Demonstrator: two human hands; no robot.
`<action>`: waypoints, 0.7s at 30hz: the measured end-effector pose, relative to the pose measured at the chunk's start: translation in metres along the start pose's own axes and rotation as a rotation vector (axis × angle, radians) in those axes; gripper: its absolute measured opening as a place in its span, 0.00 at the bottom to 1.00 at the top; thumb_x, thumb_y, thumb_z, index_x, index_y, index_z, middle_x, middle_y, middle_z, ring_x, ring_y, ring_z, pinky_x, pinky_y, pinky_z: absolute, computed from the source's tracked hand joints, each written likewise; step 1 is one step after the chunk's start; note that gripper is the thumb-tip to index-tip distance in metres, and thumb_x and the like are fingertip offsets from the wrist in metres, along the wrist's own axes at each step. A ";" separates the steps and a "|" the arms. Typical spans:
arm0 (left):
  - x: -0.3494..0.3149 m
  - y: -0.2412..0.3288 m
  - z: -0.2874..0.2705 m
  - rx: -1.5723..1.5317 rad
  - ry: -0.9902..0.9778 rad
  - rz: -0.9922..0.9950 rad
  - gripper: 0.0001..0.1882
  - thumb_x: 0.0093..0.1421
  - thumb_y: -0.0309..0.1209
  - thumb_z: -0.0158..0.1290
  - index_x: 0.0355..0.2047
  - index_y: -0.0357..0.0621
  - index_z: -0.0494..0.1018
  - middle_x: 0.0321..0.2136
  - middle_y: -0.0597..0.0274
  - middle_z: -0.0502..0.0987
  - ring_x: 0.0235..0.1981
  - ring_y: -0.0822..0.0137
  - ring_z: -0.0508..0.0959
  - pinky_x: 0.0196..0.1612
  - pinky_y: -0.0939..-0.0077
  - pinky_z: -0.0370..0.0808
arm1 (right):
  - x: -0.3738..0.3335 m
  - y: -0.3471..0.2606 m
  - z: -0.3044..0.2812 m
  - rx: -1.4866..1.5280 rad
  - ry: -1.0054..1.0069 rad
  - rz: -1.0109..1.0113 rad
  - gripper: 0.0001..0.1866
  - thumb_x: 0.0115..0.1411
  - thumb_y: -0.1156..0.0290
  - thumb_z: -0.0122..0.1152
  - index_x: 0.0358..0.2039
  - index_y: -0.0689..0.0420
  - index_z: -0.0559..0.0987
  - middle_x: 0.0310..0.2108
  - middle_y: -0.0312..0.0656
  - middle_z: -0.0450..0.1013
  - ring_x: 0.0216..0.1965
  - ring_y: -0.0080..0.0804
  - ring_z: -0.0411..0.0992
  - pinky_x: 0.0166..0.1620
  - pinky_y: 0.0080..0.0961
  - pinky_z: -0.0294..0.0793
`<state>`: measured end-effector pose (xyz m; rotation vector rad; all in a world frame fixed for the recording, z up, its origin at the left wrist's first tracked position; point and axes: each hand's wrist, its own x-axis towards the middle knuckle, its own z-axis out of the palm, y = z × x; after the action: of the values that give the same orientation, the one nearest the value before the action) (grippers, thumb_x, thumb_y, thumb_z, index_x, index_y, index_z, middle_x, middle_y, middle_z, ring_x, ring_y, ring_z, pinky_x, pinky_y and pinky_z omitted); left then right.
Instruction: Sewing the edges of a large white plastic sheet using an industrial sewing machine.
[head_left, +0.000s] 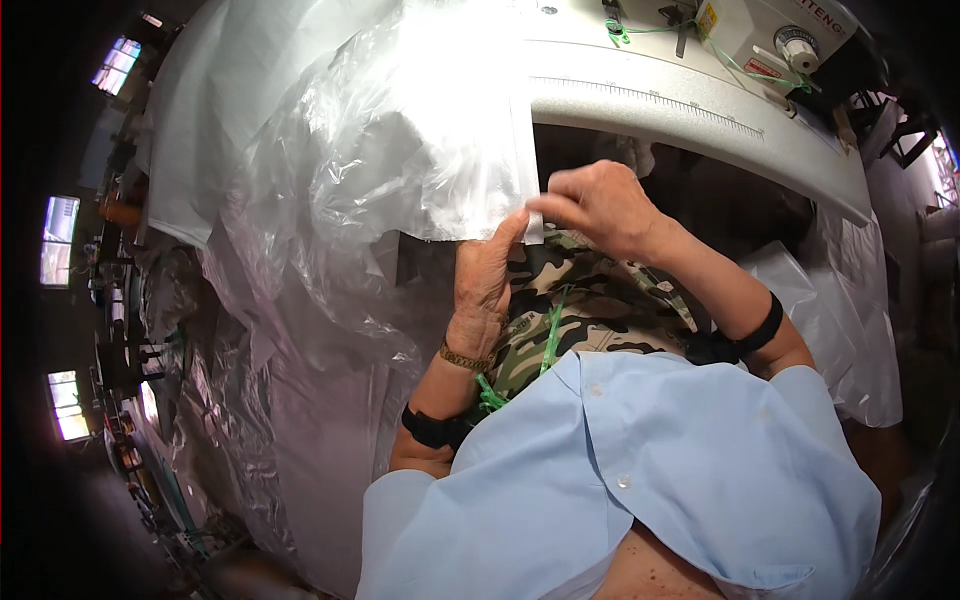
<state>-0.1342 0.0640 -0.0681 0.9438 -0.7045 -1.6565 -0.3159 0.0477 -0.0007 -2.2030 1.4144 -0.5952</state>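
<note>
Plastic sheet [450,190]: corner right at my hands, bulk spread ahead of and off to the left of the left hand. Pale strip [532,185] along its right edge, near end between my hands. Can't tell if that's a fold or a separate piece.

Left hand [488,268]: grasping the sheet at the corner, thumb on top, fingers hidden underneath. Right hand [608,208]: fingers curled, thumb out to the strip. Blurred, so can't tell if it's really gripping or just touching.

Step looks like working that edge at the corner. How I'd do it: left as the anchor, pinch firm but flat so the film doesn't pucker. Right does the fine work, thumb and fingertip only, light pull along the edge, not across it. Film looks thin and creased left of the hands; a hard tug could stretch it or skew the edge. Weight hanging to the left probably drags too, so leave some slack there.

Ruled bar [650,95] sits ahead of the right hand: handy straight reference by eye. Mind the green cord [553,335] just right of the left wrist, could snag.
</note>
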 end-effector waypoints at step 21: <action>-0.001 0.037 -0.009 1.502 -0.330 1.378 0.12 0.54 0.20 0.57 0.40 0.35 0.78 0.42 0.54 0.78 0.47 0.55 0.78 0.48 0.61 0.76 | 0.011 0.017 0.048 1.317 -0.129 0.243 0.15 0.66 0.61 0.57 0.26 0.58 0.77 0.25 0.31 0.70 0.28 0.16 0.66 0.33 0.18 0.68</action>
<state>-0.1080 0.0548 -0.0422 0.6822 -2.2528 0.1944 -0.2962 0.0382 -0.0484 -0.9777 0.7657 -0.9035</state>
